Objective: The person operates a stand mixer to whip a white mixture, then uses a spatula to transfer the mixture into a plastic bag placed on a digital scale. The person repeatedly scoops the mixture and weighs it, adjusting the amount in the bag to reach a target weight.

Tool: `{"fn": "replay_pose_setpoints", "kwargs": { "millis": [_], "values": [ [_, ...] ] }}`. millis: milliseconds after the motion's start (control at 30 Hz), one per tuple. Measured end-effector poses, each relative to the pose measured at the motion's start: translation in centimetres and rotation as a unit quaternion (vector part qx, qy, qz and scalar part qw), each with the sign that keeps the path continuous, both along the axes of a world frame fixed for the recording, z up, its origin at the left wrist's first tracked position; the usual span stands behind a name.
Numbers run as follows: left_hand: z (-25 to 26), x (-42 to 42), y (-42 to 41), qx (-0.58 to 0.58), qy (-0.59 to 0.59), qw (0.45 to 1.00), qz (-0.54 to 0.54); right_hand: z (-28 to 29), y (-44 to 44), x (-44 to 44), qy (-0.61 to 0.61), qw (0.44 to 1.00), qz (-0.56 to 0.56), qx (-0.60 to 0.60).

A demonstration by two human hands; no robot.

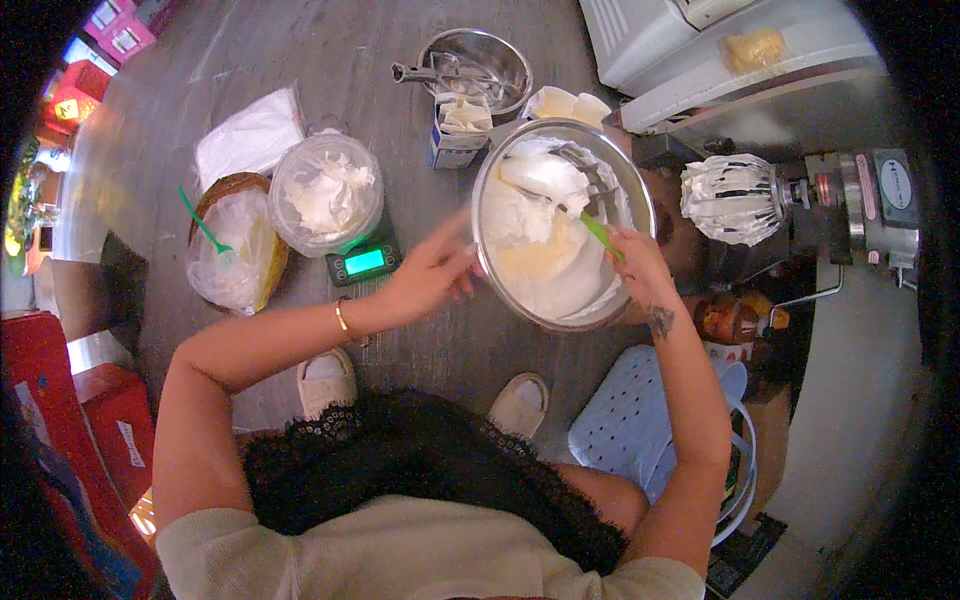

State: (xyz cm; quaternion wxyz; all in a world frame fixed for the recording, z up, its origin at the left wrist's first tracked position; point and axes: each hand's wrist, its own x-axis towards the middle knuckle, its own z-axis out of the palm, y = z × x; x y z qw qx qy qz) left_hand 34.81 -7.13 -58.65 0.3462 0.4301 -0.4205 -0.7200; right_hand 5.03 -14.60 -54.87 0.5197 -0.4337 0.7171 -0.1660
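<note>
A large stainless-steel mixing bowl (487,279) holds a white whipped mixture (540,176) with a pale yellow patch (529,259). My right hand (637,259) grips the green handle of a spatula (596,227), whose head is buried in the mixture. Beside the bowl's left rim is my left hand (431,274), blurred, its fingers apart and holding nothing; whether they touch the rim is unclear. Farther left, a clear plastic tub (326,191) with white creamy contents sits over a digital kitchen scale (364,262) with a lit display.
At right, a stand mixer's whisk (731,199) is coated in white cream. Behind the bowl are an opened carton (457,139) and a smaller steel bowl (517,56). A bagged basket (232,247) with a green fork (206,225) lies left; a blue perforated basket (622,412) stands near my right forearm.
</note>
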Motion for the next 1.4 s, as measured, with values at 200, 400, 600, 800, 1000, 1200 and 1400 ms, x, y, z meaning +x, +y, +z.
{"fn": "replay_pose_setpoints", "kwargs": {
  "millis": [200,400,600,800,1000,1200,1400],
  "values": [
    [-3.1,5.1,4.3,0.118,-0.063,0.987,0.093,5.8,5.3,0.6,0.012,0.99,-0.081,-0.114],
    [-8.2,10.9,5.8,-0.041,-0.375,0.862,0.339,14.2,6.5,2.5,0.127,0.922,0.125,-0.343],
    [-5.3,12.8,2.6,-0.294,-0.341,0.815,0.365,17.5,2.9,16.5,0.317,0.615,0.452,-0.563],
    [-6.8,12.1,0.8,-0.3,-0.308,0.838,0.335,10.1,0.6,25.6,0.436,0.335,0.589,-0.593],
    [-6.3,12.2,-0.2,-0.302,-0.279,0.847,0.337,11.4,-4.9,31.0,0.422,0.477,0.624,-0.454],
    [-6.0,13.8,-0.8,-0.325,-0.234,0.852,0.337,19.5,-2.4,28.5,0.436,0.522,0.539,-0.498],
    [-5.9,13.4,-0.7,-0.303,-0.196,0.866,0.345,15.5,9.0,23.1,0.485,0.545,0.453,-0.512]
  ]
}}
